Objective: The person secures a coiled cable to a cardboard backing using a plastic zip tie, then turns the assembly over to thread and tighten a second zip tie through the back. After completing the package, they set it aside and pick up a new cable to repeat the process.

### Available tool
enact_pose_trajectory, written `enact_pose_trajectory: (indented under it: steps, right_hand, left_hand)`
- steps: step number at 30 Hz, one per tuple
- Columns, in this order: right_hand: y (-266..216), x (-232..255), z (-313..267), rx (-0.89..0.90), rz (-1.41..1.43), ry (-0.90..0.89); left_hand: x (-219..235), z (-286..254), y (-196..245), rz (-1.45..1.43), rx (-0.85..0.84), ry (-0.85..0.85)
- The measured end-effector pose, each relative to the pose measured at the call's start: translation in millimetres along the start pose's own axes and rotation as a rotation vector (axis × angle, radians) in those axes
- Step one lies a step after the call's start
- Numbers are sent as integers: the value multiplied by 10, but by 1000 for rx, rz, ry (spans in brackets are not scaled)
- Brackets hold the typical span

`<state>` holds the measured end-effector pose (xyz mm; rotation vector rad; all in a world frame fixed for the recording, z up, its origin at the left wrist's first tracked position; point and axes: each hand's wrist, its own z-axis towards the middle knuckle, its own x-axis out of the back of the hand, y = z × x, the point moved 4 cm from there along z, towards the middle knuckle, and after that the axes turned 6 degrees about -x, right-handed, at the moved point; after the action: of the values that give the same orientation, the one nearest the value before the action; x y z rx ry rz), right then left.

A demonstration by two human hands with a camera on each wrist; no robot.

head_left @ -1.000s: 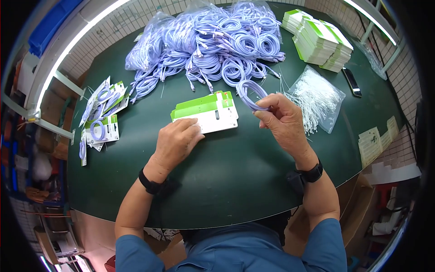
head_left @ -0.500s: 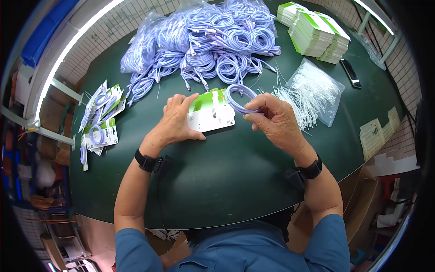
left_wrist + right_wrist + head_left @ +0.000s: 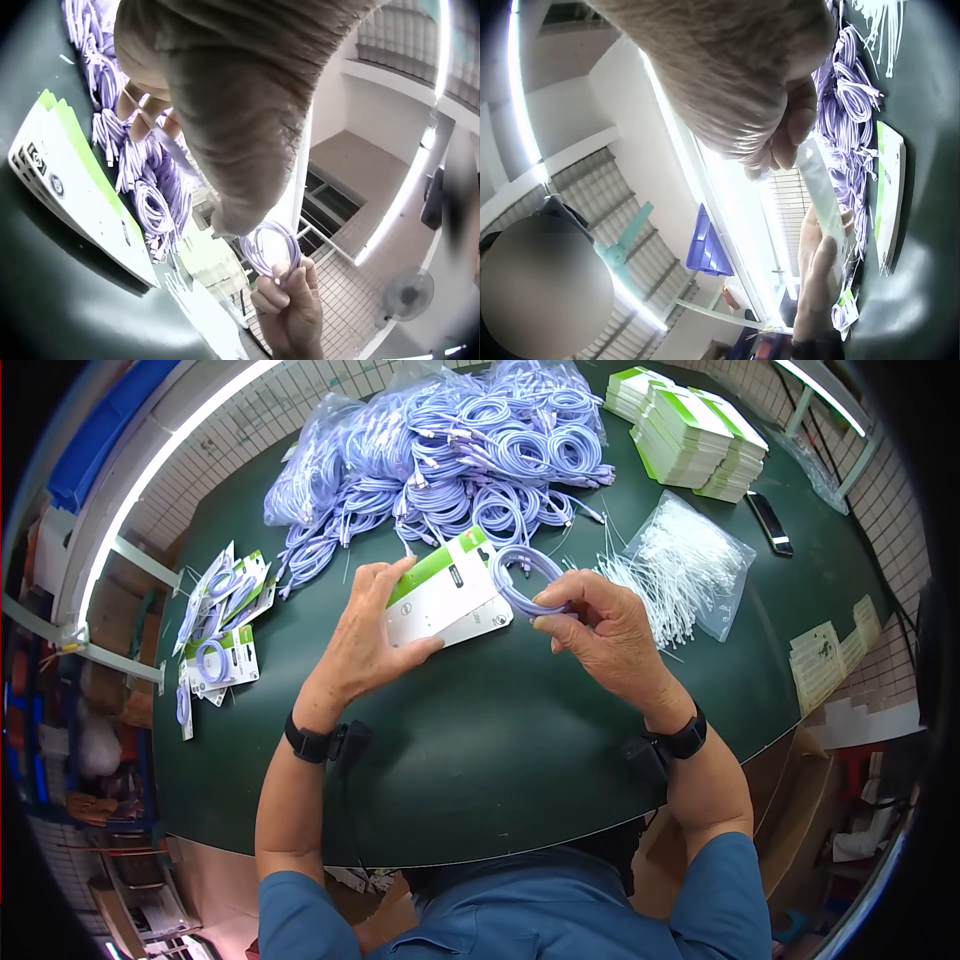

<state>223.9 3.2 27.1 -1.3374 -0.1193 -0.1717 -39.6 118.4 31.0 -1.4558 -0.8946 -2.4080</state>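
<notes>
My left hand [image 3: 355, 635] pinches a white and green packaging card [image 3: 435, 592] by its left side, thumb across the front and fingers behind. The card is tilted, overlapping a small stack of like cards [image 3: 482, 622] on the table. In the right wrist view the held card [image 3: 821, 187] stands edge-up, apart from the stack [image 3: 889, 187]. My right hand [image 3: 612, 628] pinches a coiled lilac cable [image 3: 508, 596] between thumb and fingers, raised just right of the card. The same coil [image 3: 259, 259] shows in the left wrist view.
A large heap of lilac cables [image 3: 450, 455], partly bagged, covers the table's back. Stacked cards [image 3: 690, 435], a phone [image 3: 769, 523] and a bag of white ties [image 3: 690, 560] lie to the right. Cards with cables attached [image 3: 225, 605] lie at the left.
My left hand has moved from resting on the stack to gripping one card and tilting it up off the others. My right hand has brought the coil left and slightly lower, nearer the card.
</notes>
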Motion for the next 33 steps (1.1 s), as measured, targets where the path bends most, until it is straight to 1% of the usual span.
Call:
enact_pose_trajectory:
  steps: [1, 2, 3, 4, 5, 6, 7, 9, 10, 12, 13, 15, 16, 18, 19, 20, 21, 22, 23, 25, 26, 27, 29, 30, 32, 33]
  right_hand:
    - [-37, 28, -3, 64, 39, 24]
    - [-68, 55, -10, 127, 78, 48]
    - [-94, 74, -23, 186, 120, 70]
    - [-103, 77, -29, 180, 117, 63]
    - [-134, 100, -41, 208, 162, 94]
    - [-163, 121, -55, 234, 207, 123]
    - [-180, 139, -74, 257, 251, 153]
    - [-190, 80, -90, 224, 229, 130]
    - [-198, 31, -93, 205, 210, 118]
    - [-199, -60, -109, 175, 183, 101]
    - [-223, -125, -111, 229, 53, 74]
    - [-251, -247, -107, 346, -203, 22]
    - [-228, -278, -109, 345, -205, 19]
    - [-160, -375, -137, 367, -405, 13]
    - [-127, -415, -137, 379, -504, 12]
    - [-94, -435, -124, 382, -503, 12]
    - [-69, -434, -113, 402, -481, 60]
    - [-48, -430, -105, 421, -459, 106]
    - [-40, -418, -96, 439, -437, 152]
    - [-26, -400, -58, 449, -425, 179]
    - [-20, -385, -54, 455, -413, 210]
    - [-14, -374, -62, 459, -402, 240]
    - [-4, -379, -78, 485, -397, 225]
    - [-6, -388, -85, 512, -393, 208]
    - [-13, -414, -103, 539, -386, 180]
    - [-30, -442, -130, 582, -392, 132]
  left_hand:
    - [52, -24, 79, 9, -47, 13]
    - [104, -58, 180, 7, -45, 18]
    - [134, -107, 339, 12, -76, -37]
    - [147, -162, 488, 16, -105, -92]
    - [126, -219, 579, 18, -132, -148]
    - [99, -274, 607, 9, -121, -147]
    - [55, -333, 644, 16, -143, -175]
    - [-49, -431, 722, 25, -192, -230]
    - [-92, -450, 753, 11, -183, -227]
    - [-158, -447, 834, 83, -217, -167]
    - [-182, -440, 867, 123, -236, -135]
    - [-224, -426, 889, 115, -220, -134]
    - [-238, -422, 891, 115, -205, -139]
    - [-268, -417, 883, 118, -187, -146]
    - [-278, -413, 864, 104, -191, -88]
    - [-285, -405, 845, 92, -197, -30]
    - [-278, -396, 841, 78, -202, 28]
    - [-274, -382, 858, 80, -201, 29]
    - [-207, -367, 912, 96, -251, 160]
    - [-83, -359, 1013, 128, -354, 422]
    - [-90, -405, 1067, 128, -355, 419]
    - [-140, -500, 1088, -112, -198, 319]
    - [-287, -667, 1110, -581, 124, 114]
    - [-322, -669, 1096, -580, 126, 118]
    - [-609, -742, 925, -1352, 600, 113]
    - [-724, -789, 923, -1735, 842, 105]
